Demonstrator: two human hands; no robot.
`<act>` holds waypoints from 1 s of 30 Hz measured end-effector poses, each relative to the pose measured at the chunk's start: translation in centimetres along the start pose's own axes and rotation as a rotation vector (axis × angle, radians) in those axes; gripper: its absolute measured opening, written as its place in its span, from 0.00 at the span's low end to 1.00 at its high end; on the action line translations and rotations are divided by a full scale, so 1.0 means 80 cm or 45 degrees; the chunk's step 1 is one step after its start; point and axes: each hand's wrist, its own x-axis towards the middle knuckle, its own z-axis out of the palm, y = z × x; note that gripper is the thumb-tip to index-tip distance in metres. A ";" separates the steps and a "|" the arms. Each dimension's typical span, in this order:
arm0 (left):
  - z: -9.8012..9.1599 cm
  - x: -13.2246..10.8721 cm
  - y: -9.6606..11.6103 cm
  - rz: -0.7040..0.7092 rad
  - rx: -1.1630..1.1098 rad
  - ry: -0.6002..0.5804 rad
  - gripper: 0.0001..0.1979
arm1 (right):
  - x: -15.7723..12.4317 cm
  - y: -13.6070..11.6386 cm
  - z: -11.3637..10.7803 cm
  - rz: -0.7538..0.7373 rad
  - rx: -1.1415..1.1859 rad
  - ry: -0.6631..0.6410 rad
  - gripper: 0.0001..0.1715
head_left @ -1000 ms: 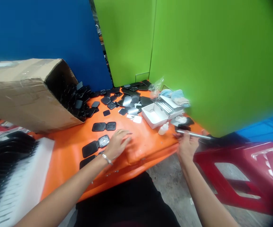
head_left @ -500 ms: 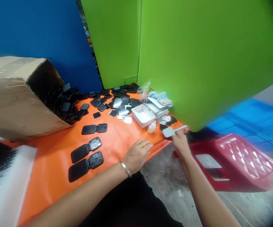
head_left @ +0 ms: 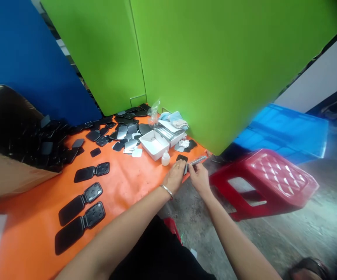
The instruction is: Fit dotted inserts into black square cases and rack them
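At the right front edge of the orange-covered table [head_left: 121, 175], my two hands are close together. My left hand [head_left: 174, 177], with a bracelet at the wrist, is closed on a small grey square plate [head_left: 185, 169], seen nearly edge-on. A slender silver tool [head_left: 199, 160] sticks out of my closed right hand [head_left: 199, 179]; its exact kind is too small to make out. The tool's near end and the right fingertips are at the plate. Just beyond them stand a small white bottle [head_left: 165, 158] and an open white box [head_left: 154, 144].
Three hinged black cases [head_left: 79, 204] lie opened out at left. Behind them are loose black and grey plates [head_left: 130, 130], next to a cardboard box [head_left: 13, 175] full of black pieces. Green panels [head_left: 185, 70] wall the back. A red stool [head_left: 273, 182] stands at right.
My left hand has come across to the right and taken hold of the plate that my right hand was holding. The right hand keeps the silver tool. My view has turned rightward.
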 end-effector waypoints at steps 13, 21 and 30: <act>0.003 0.002 0.004 0.118 0.448 -0.045 0.26 | 0.019 0.027 0.025 0.103 0.162 0.376 0.17; -0.006 0.003 0.007 0.087 0.531 -0.012 0.27 | 0.035 0.023 0.006 -0.012 0.019 0.395 0.13; 0.000 0.037 0.006 -0.211 0.677 -0.094 0.28 | 0.061 0.015 0.004 0.093 0.410 0.451 0.11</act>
